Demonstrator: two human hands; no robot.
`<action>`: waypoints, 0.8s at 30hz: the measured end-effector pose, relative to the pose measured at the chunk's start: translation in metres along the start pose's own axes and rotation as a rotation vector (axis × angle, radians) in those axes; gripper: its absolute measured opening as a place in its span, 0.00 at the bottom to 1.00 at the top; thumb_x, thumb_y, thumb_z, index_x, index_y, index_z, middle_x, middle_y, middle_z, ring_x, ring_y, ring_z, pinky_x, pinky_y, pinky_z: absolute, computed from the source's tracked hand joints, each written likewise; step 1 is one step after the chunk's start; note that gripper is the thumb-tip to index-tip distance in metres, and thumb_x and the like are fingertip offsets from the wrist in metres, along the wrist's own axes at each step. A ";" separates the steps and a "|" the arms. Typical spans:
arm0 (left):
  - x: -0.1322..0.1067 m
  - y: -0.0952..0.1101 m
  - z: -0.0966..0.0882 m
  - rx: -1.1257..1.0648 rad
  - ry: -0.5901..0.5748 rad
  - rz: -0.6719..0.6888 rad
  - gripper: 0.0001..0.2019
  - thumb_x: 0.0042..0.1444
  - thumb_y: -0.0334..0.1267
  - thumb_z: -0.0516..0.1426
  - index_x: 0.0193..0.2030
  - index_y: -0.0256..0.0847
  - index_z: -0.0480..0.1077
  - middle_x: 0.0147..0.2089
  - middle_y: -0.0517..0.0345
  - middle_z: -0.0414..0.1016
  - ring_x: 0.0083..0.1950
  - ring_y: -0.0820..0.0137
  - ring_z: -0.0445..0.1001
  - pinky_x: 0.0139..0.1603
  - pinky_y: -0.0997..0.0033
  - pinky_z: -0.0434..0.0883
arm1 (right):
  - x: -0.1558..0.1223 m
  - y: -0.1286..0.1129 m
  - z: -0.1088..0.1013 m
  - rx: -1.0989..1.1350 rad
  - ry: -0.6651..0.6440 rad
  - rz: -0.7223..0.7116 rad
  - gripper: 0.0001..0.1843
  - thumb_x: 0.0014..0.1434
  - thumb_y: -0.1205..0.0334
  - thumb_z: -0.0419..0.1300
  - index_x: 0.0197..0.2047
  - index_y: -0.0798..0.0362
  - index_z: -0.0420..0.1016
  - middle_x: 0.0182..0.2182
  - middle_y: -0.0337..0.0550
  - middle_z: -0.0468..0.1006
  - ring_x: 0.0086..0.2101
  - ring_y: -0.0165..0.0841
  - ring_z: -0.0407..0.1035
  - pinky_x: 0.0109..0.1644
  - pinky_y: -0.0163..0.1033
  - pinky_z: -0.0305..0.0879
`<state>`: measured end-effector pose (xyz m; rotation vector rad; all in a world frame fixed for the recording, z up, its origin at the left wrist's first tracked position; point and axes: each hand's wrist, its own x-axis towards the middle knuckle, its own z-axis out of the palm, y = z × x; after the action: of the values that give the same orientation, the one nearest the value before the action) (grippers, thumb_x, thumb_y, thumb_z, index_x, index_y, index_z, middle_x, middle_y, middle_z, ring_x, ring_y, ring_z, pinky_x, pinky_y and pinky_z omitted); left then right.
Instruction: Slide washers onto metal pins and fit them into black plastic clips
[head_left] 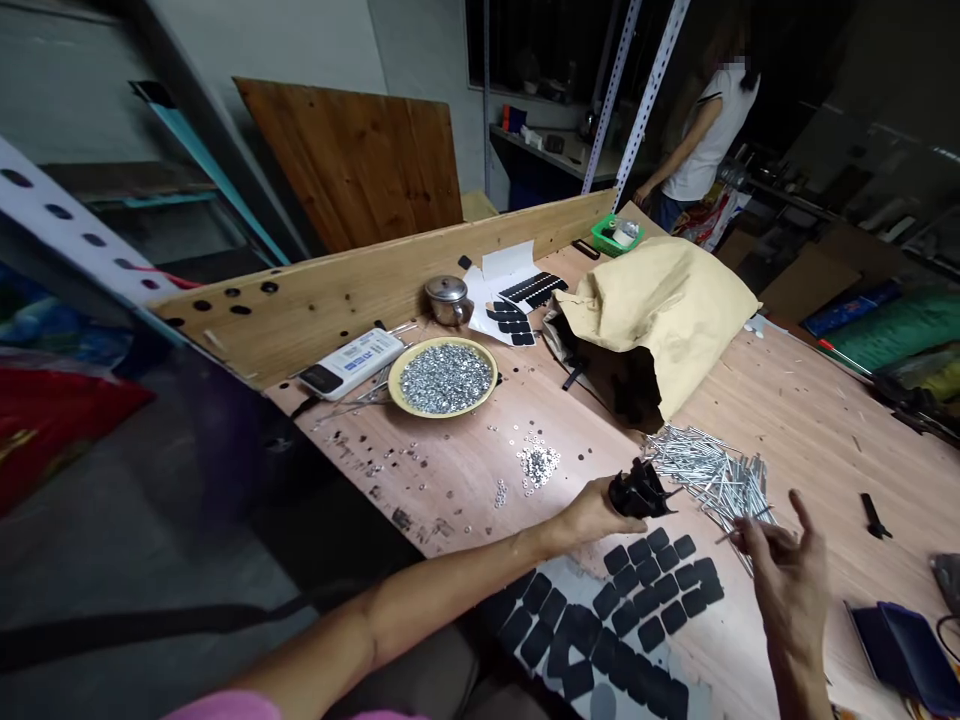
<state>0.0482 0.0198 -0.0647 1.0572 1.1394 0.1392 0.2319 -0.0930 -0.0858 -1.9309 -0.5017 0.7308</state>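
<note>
My left hand is closed around a bunch of black plastic parts with thin prongs sticking out. My right hand pinches a thin metal rod between thumb and fingers, its other fingers raised. Just beyond both hands lies a loose pile of similar silvery metal rods. Below them, rows of black rounded-square pads spread on a pale sheet near the table edge. Left of my left hand sits a small heap of metal washers.
A yellow bowl full of small metal pieces stands at the left, near a white device and a lidded metal pot. A big paper sack lies open behind the rods. Right are a black piece and a dark-blue box. Another person stands behind.
</note>
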 end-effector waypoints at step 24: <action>-0.002 -0.014 0.019 0.091 -0.072 0.001 0.18 0.36 0.28 0.64 0.39 0.33 0.74 0.40 0.55 0.77 0.44 0.65 0.73 0.45 0.70 0.67 | -0.024 -0.014 -0.006 0.023 -0.198 -0.496 0.11 0.60 0.59 0.57 0.44 0.51 0.74 0.40 0.44 0.77 0.43 0.32 0.71 0.48 0.40 0.67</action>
<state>0.0573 -0.0005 -0.0731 1.1346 1.0878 0.0502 0.2174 -0.1053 -0.0645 -1.6220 -1.0440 0.5970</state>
